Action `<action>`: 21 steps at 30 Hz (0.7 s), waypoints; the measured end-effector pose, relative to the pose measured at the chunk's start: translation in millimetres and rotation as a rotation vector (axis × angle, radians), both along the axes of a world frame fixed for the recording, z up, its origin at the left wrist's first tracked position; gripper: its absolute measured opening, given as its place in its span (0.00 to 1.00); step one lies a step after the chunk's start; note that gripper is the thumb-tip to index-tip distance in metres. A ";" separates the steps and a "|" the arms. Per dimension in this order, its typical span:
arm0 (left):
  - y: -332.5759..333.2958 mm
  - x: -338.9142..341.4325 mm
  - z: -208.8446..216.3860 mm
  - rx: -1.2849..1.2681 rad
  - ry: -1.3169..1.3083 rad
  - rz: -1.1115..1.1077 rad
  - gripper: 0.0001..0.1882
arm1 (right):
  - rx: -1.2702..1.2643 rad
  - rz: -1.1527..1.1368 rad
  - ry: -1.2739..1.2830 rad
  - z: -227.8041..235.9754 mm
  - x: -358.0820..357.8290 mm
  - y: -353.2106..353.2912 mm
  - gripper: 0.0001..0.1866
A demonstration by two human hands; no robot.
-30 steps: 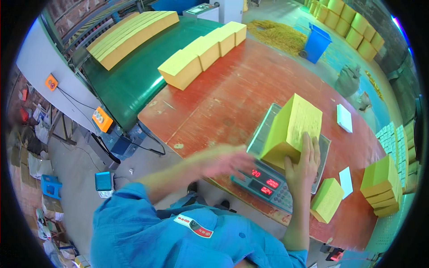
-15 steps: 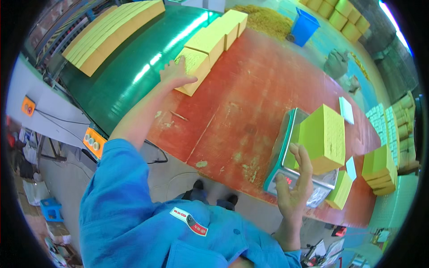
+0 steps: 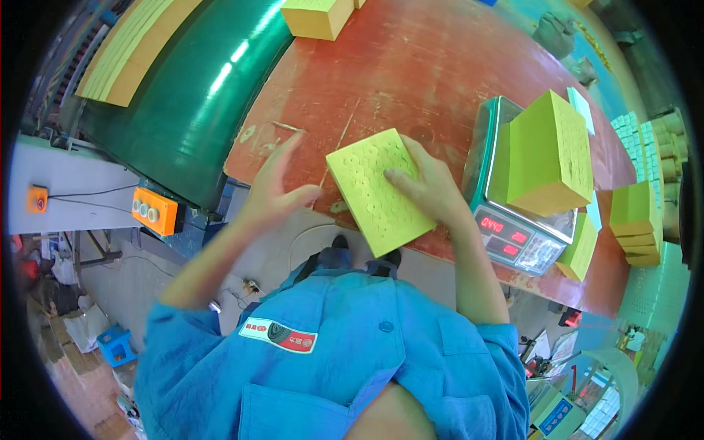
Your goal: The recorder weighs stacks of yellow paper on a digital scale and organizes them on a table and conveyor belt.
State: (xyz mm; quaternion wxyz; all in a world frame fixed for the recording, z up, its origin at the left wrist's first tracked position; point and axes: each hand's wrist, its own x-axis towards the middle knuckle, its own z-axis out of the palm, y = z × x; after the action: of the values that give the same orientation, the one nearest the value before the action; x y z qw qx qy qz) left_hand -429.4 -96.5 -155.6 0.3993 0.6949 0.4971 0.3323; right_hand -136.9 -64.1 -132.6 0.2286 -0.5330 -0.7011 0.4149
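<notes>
My right hand (image 3: pixel 429 183) grips a stack of yellow paper (image 3: pixel 378 192) by its right edge, thumb over the top face. Rows of curved marks cover that face, and the stack is tilted above the table's front edge. My left hand (image 3: pixel 275 196) is open to its left, fingers apart and not touching it. To the right of my right hand, a digital scale (image 3: pixel 488 183) with a lit red display carries a larger yellow paper block (image 3: pixel 551 158).
The red table (image 3: pixel 411 81) bears more yellow stacks (image 3: pixel 315 18) at its far edge and others (image 3: pixel 634 220) on the right. On the left, a green conveyor belt (image 3: pixel 191 110) holds a long row of yellow paper (image 3: pixel 136 51). An orange button box (image 3: pixel 154 211) sits at its near end.
The nearest stack has left the row at the far edge and is now in my right hand, close to me. My left hand has drawn back from the row. The view has shifted.
</notes>
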 end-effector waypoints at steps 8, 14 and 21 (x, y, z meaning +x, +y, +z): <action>-124.6 83.1 -49.5 -0.813 -1.192 0.298 0.41 | 0.057 -0.045 -0.045 -12.0 -5.6 -57.7 0.36; -154.5 117.5 -33.0 -0.531 -1.001 0.418 0.37 | 0.107 -0.041 0.087 -28.8 2.1 -83.6 0.41; -165.9 151.1 -1.6 -0.461 -0.806 0.430 0.29 | -0.025 -0.032 0.450 -6.7 51.5 -101.9 0.39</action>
State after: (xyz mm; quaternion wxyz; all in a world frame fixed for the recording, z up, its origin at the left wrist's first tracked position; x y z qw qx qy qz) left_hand -278.3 -262.4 -157.2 0.6249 0.2874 0.4958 0.5302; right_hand -85.4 -166.1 -139.3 0.3792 -0.4409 -0.6187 0.5282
